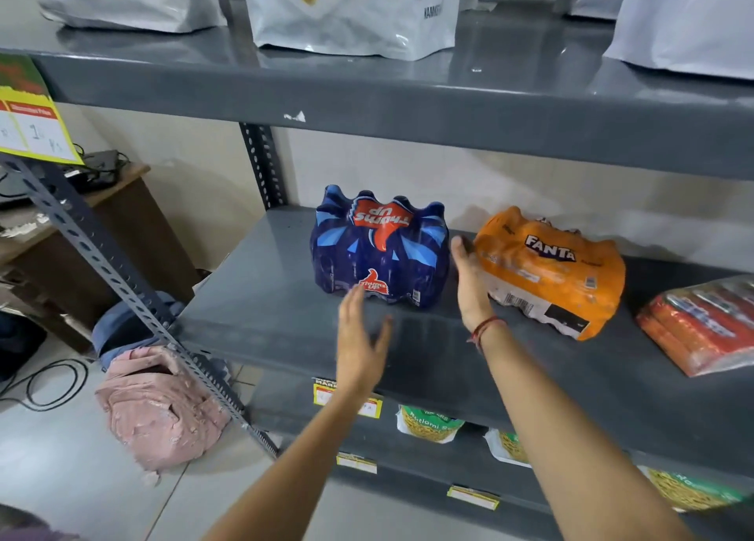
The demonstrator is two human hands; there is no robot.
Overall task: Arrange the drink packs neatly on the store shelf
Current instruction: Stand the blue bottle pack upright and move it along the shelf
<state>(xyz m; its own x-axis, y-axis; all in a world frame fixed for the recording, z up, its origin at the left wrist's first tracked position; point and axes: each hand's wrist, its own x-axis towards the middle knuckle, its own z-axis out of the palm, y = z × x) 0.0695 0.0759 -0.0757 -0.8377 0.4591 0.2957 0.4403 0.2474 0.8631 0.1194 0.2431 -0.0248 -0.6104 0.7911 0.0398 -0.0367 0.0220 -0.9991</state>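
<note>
In the head view, three drink packs are seen on the middle grey shelf (253, 295): a blue Thums Up pack (381, 251) standing square to the front edge, an orange Fanta pack (551, 271) just to its right and turned askew, and a red pack (701, 324) farther right, tilted and partly cut off by the frame. The step in hand is judged to be the straightening of the Fanta pack. It would best be done by pressing flat palms against opposite sides of the shrink-wrap and pivoting the pack until its front face is parallel with the shelf edge and level with the blue pack, the film being slippery and likely to crumple if pinched. The right hand (469, 279) is open, fingers extended, its palm laid against the left side of the Fanta pack, in the gap between the two packs. The left hand (361, 344) is open and empty, fingers spread, held in front of the lower face of the Thums Up pack; whether contact is made cannot be told.
</note>
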